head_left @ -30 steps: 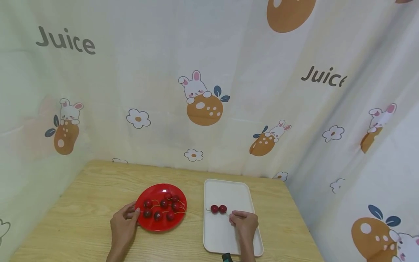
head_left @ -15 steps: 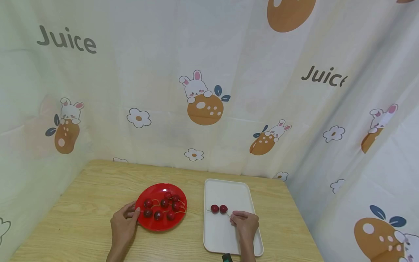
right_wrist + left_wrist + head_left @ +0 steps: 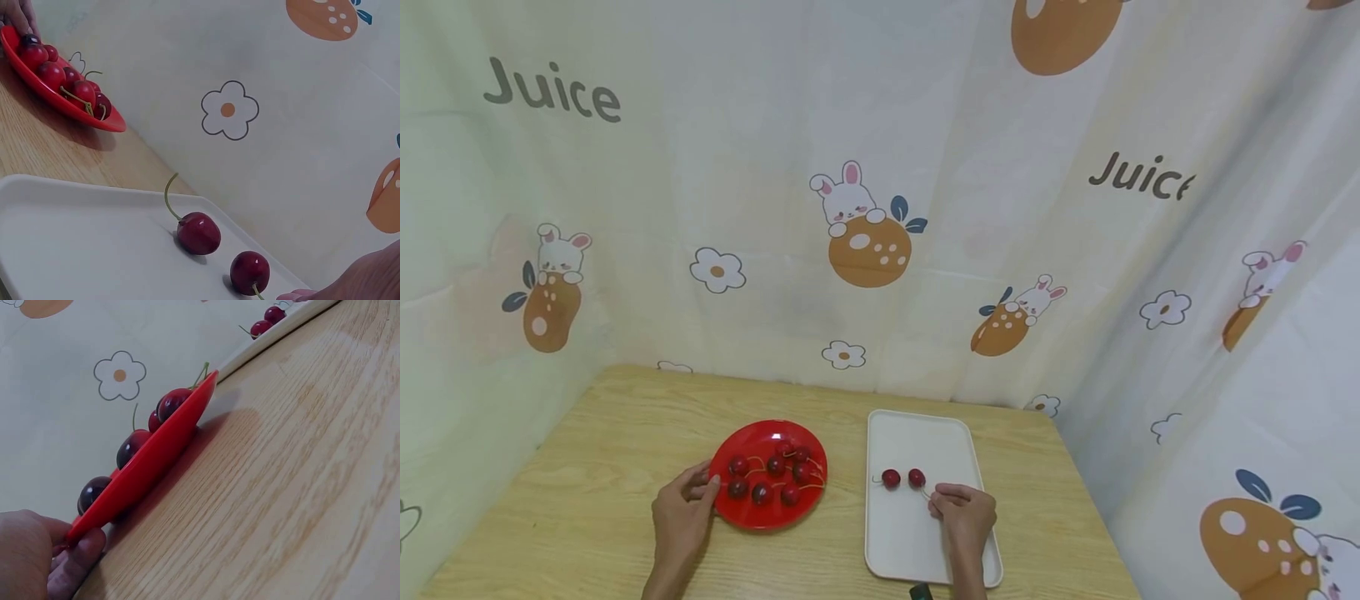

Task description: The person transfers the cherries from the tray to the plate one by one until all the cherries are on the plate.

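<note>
My left hand (image 3: 683, 512) grips the left rim of a red plate (image 3: 752, 437), on which several dark red cherries with stems lie. In the left wrist view the thumb and fingers pinch the edge of that plate (image 3: 150, 465). On a white tray (image 3: 917, 442) to the right lie two cherries, side by side with a small gap. My right hand (image 3: 966, 517), over the tray's right side, pinches the stem of the right-hand cherry (image 3: 917, 478). The left-hand cherry (image 3: 891, 478) is untouched, its stem pointing left. The right fingertips are mostly cut off in the right wrist view.
Plate and tray stand apart on a light wooden table (image 3: 842, 550). A printed curtain (image 3: 760, 208) hangs behind and along both sides. A small dark object (image 3: 921, 592) shows at the bottom edge beside the right forearm.
The right-hand cherry has shifted slightly to the right with my right hand, so the gap between the two cherries is wider. My left hand and the plate look unchanged.
</note>
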`<state>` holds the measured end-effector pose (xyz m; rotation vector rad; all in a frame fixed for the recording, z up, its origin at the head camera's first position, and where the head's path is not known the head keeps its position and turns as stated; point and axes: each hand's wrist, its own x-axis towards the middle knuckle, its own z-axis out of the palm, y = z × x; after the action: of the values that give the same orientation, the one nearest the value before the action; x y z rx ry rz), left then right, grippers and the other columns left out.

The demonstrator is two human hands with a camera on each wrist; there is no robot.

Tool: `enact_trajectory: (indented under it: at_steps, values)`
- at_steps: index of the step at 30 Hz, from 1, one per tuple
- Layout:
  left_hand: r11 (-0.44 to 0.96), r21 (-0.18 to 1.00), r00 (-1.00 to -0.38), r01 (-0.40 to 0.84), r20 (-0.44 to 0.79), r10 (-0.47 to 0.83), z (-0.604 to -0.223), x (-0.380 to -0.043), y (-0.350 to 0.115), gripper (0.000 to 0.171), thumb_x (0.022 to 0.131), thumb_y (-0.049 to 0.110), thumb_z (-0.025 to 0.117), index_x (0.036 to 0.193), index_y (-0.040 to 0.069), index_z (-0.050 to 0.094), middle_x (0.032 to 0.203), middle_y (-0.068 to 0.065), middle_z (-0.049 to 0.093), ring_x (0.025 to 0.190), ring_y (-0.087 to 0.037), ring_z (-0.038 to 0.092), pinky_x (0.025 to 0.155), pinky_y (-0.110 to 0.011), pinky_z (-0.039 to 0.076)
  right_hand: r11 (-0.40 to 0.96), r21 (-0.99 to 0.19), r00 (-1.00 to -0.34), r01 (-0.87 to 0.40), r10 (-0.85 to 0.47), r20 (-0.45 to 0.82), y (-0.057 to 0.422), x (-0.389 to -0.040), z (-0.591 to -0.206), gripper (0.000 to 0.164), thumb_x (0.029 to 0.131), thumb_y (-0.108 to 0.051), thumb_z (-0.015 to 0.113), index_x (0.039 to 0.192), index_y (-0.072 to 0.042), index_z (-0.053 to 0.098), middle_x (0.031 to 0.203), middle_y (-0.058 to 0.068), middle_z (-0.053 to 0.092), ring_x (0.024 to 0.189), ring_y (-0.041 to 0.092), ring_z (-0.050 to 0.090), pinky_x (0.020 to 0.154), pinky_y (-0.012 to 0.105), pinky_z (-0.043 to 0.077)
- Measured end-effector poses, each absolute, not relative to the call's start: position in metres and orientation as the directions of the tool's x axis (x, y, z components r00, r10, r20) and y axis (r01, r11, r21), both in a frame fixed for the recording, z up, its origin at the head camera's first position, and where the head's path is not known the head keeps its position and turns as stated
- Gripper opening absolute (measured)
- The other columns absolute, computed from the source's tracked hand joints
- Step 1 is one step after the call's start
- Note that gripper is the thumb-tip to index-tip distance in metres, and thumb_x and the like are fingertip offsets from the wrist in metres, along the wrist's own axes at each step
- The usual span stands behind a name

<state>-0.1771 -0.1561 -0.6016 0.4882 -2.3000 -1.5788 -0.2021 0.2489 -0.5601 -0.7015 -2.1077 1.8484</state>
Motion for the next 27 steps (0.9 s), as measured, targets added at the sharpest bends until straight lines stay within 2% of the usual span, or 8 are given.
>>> enact_trajectory:
  at_steps: [9,14,27]
  values:
    - [0.334,0.939,-0.894,-0.083,0.078,-0.442,-0.603,-0.178,-0.156,0.035,0.104,0.01,0.072,0.137,-0.002,0.072,0.117,-0.025,0.078,0.079,0.006,0.065,0.063,-0.017,0.057,-0.016,-0.984,-0.85,0.176,0.502,-0.16,0.249,-0.201,-0.557,0.02,0.084,0.018,0.079,0.103,0.022,0.075,0.072,0.018,0.079,0.057,0.012,0.074,0.058,0.026,0.063]
    - [0.349,0.935,-0.889,-0.072,0.098,-0.447,-0.604,-0.179,-0.156,0.034,0.104,0.01,0.073,0.136,-0.002,0.073,0.115,-0.024,0.079,0.077,0.008,0.064,0.063,-0.015,0.055,-0.121,-0.98,-0.853,0.156,0.483,-0.195,0.252,-0.203,-0.559,0.021,0.084,0.02,0.079,0.104,0.023,0.074,0.071,0.014,0.078,0.059,0.013,0.075,0.06,0.026,0.064]
    - [0.359,0.93,-0.887,-0.083,0.095,-0.453,-0.602,-0.177,-0.154,0.034,0.104,0.008,0.073,0.136,-0.003,0.072,0.116,-0.026,0.079,0.078,0.003,0.068,0.065,-0.015,0.055,-0.373,-0.916,-0.867,0.148,0.397,-0.302,0.262,-0.202,-0.566,0.015,0.09,0.02,0.074,0.104,0.015,0.078,0.078,0.008,0.081,0.069,0.013,0.079,0.072,0.028,0.066]
